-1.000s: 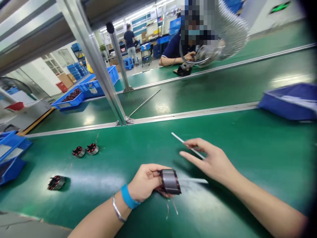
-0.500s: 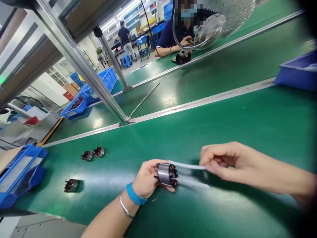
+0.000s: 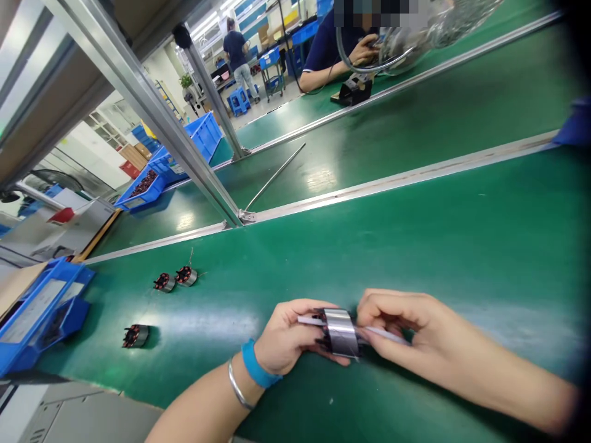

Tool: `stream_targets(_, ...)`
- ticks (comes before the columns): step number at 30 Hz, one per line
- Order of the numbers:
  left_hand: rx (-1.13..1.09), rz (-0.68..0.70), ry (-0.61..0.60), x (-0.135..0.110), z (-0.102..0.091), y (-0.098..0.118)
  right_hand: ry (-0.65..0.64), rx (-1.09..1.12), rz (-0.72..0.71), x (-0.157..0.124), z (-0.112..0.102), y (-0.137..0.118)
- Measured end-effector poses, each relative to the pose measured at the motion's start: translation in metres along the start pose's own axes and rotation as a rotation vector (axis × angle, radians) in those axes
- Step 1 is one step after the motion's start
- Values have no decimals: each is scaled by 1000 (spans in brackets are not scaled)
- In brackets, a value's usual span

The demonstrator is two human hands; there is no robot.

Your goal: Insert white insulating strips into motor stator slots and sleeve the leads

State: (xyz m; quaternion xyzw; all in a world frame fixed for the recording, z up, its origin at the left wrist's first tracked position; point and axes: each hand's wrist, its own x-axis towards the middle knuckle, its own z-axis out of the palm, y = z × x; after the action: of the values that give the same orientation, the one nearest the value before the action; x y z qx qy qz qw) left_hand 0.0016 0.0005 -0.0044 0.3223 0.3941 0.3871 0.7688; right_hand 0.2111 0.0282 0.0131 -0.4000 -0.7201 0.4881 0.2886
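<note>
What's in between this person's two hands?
In the head view, a silver cylindrical part: the left hand holds it, while the right hand pinches a white strip at its right end. Another white end shows at its left.

There are four wound cores (image 3: pixel 340 332) (one held), one wristband (image 3: pixel 257 365), one bangle (image 3: pixel 237 386).

One wound core (image 3: pixel 340 332) is between left hand (image 3: pixel 286 338) and right hand (image 3: pixel 422 326) above the bench (image 3: pixel 415 240); two more cores (image 3: pixel 187 277) stand toward its far left corner, a fourth core (image 3: pixel 138 336) before them.

three wound cores (image 3: pixel 187 277) sit on the green bench (image 3: pixel 369 246), two adjacent.
</note>
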Motion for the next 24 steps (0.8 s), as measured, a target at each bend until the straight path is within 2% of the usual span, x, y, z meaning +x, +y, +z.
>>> stream_targets(5, 206, 53, 124, -3, 8, -5, 15, 9, 74, 1, 12, 14)
stream_targets(10, 274, 77, 212, -4, 8, -8, 7, -63, -70, 1, 16, 17)
stream_targets(13, 261, 94, 225, -1, 7, -11, 5, -48, -121, 3, 19, 14)
stream_targets(17, 239, 104, 212, 2, 4, -10, 19, -2, -103, 9, 18, 10)
stream_targets(24, 303, 138, 245, -3, 7, 3, 52, 30, -111, 11, 24, 6)
